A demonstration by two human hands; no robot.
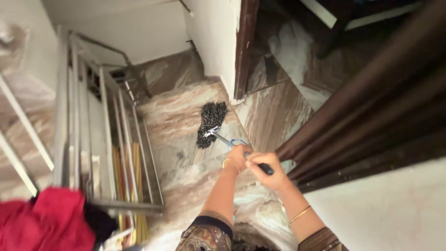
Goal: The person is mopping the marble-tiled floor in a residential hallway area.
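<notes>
A mop with a dark stringy head (210, 123) rests on the brown marbled floor (176, 121). Its metal shaft with a blue fitting (233, 142) runs back toward me. My left hand (237, 158) grips the shaft lower down, a bangle on its wrist. My right hand (265, 168) is closed around the black top end of the handle (266, 169), just behind the left hand. Both forearms reach forward from the bottom of the view in patterned sleeves.
A metal stair railing (116, 139) stands at the left, with red cloth (46, 223) draped near its lower end. A dark brown curtain (371, 116) hangs at the right beside a white wall. A dark wooden door frame (244, 46) stands ahead.
</notes>
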